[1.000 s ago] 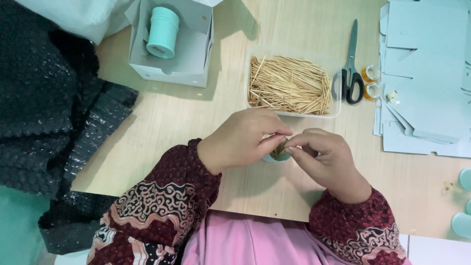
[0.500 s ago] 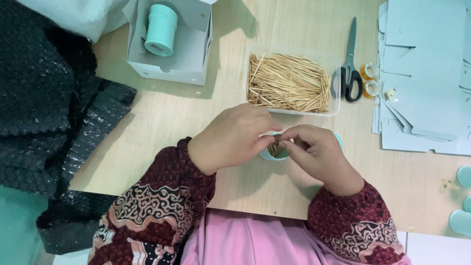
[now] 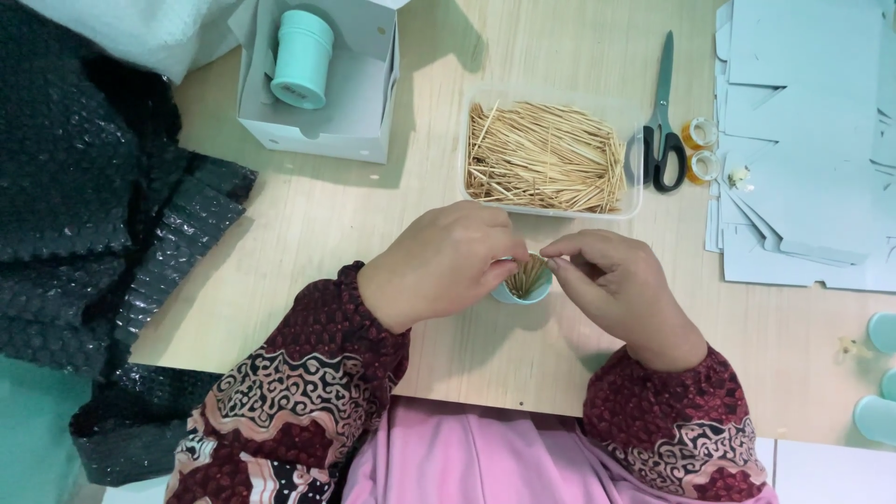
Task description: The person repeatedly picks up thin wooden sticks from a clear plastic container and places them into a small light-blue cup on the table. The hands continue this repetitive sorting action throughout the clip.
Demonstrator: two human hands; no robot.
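Matt wooden toothpicks (image 3: 546, 157), clear plastic tray (image 3: 633, 201)

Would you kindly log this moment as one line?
left hand: holds small teal cup | right hand: fingers at toothpicks in cup | toothpick tray behind

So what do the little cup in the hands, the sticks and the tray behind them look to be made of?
The small cup looks like smooth mint plastic, with an even colour and a thin rim. The sticks look like pale raw wood or bamboo: slim, matte and straw-coloured. The tray seems clear plastic, since the tabletop shows through its walls. The left hand and right hand hold the cup.
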